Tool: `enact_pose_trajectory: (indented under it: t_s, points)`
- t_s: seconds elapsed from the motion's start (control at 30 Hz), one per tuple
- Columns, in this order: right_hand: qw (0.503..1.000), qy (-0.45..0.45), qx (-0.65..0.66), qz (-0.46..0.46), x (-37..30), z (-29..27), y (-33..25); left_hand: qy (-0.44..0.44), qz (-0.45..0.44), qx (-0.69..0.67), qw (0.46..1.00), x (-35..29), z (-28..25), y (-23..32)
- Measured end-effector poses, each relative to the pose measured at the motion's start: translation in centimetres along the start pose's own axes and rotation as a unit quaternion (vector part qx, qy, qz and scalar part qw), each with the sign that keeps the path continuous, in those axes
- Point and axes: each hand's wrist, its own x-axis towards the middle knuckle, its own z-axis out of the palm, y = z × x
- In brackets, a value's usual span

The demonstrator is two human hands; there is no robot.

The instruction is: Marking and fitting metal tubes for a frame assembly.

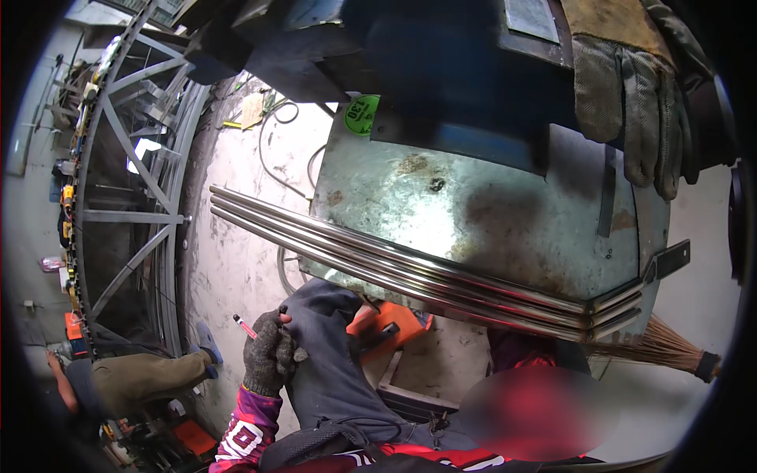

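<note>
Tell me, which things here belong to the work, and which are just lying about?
Probably in use:
- marker, in the gloved left hand
- metal tubes
- metal table under them

Probably just lying about:
- broom
- grey work gloves
- orange object near the leg

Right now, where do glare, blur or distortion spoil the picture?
In the head view, glare whitens part of the metal tabletop; highlights streak the metal bars; a smooth blur masks the red area at lower right; the grey truss bows toward the fisheye rim.
</note>
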Motion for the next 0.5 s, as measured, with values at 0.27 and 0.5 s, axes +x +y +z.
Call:
enact_pose_trajectory:
  t_s: [0.27,0.5]
  points:
    - [0.993,0.083,0.008,-0.084,-1.5,2.3,0.5,0.001,0.011,0.069,0.998,0.1,1.7,0.5]
    - [0.975,0.153,-0.021,-0.162,-4.1,2.0,-0.4,-0.018,0.019,0.067,0.997,0.2,1.0,-0.3]
